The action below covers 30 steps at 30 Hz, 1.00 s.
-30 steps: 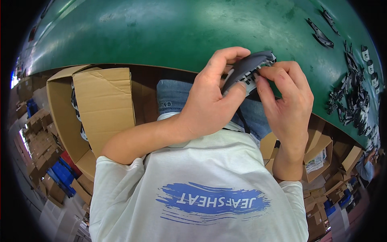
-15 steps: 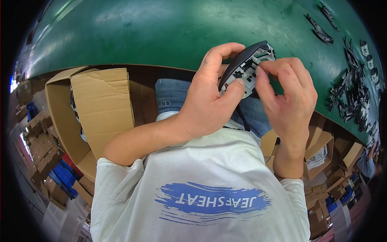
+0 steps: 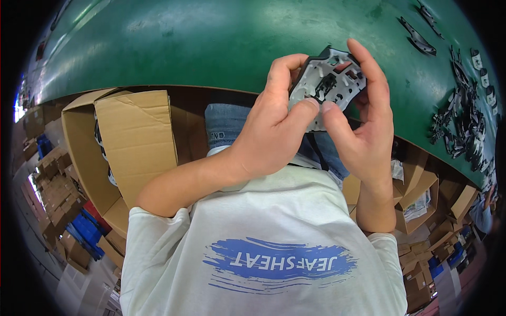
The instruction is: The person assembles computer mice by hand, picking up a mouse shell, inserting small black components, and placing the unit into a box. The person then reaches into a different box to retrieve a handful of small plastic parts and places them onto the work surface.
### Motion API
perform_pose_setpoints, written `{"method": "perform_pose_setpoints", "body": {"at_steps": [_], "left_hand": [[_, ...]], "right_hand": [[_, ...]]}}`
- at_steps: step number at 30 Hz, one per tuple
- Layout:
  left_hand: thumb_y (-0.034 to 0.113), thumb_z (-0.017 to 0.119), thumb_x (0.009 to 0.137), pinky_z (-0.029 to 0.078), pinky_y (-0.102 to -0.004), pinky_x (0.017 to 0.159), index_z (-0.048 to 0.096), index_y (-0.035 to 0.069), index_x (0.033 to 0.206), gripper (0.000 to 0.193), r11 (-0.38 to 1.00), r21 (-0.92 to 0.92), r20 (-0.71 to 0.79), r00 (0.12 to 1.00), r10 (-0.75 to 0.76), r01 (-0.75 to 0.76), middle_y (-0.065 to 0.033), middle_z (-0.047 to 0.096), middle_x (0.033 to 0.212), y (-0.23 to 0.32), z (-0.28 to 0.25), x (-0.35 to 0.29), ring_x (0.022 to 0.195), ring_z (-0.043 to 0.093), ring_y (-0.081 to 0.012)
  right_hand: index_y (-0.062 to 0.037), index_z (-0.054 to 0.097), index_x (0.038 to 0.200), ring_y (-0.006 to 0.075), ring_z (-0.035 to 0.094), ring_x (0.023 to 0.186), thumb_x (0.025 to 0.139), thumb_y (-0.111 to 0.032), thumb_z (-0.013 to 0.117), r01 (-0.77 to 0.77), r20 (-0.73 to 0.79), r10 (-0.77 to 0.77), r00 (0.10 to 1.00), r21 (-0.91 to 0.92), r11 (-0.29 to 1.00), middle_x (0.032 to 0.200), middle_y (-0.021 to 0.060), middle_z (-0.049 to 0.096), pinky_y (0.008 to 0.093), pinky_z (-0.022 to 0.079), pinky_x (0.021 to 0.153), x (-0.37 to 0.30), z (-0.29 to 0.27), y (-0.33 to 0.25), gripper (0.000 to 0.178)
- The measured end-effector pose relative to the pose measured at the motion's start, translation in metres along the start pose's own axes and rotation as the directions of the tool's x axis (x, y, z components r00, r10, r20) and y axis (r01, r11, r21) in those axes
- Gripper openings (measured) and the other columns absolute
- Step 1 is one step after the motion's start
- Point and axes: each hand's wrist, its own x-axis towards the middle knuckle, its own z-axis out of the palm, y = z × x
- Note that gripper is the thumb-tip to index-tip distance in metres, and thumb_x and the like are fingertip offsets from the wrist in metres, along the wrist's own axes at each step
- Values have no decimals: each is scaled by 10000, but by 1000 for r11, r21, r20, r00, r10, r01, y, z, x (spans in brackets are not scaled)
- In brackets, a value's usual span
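Note:
A curved mouse shell [image 3: 342, 92], black outside with a light grey, ribbed inside, is held up above the table's near edge. Its hollow inner side faces me, with several cut-outs and a black part [image 3: 327, 83] in the middle. My left hand [image 3: 276, 121] grips it along the left side, thumb pressing on the inner face. With the thumb at the lower inner edge, my right hand [image 3: 363, 124] holds the right side; its index finger stretches up past the far corner. The other right fingers are partly hidden behind the shell.
On the green table [image 3: 211, 42], a pile of black and grey plastic parts [image 3: 464, 124] lies at the right, with curved black strips [image 3: 418, 38] farther back. An open cardboard box [image 3: 137, 142] stands at my left. More boxes [image 3: 421, 200] are at the right, below the table.
The shell has turned so its inner side now faces me more fully. My right hand has gone from a pinch at the inner face to a hold around the right side, index finger raised.

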Motion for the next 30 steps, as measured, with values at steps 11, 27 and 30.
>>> {"method": "perform_pose_setpoints", "body": {"at_steps": [11,27,30], "left_hand": [[15,543,955,556,-459,968,470,-84,1417,479,912,366,30,982,188,-186,-275,665,1240,-27,-8,3,1106,695,-385],[62,572,1026,531,-375,1006,394,-54,1526,543,913,394,169,985,42,-106,-176,643,1329,3,-20,4,1155,659,-223],[146,603,1053,549,-356,937,390,-78,1559,592,969,249,242,968,-71,9,-183,640,1331,24,-26,3,1090,663,-211]], "right_hand": [[-46,480,1608,304,665,1132,835,102,689,166,13,-171,985,-322,932,1278,173,648,404,555,996,-1,13,11,814],[-13,438,1634,239,651,1246,822,106,635,-93,-5,93,996,52,994,1388,154,613,372,532,1077,4,8,3,844],[-7,390,1660,223,630,1288,839,100,619,-159,27,157,987,230,960,1434,157,580,371,519,1112,7,5,-10,858]]}}
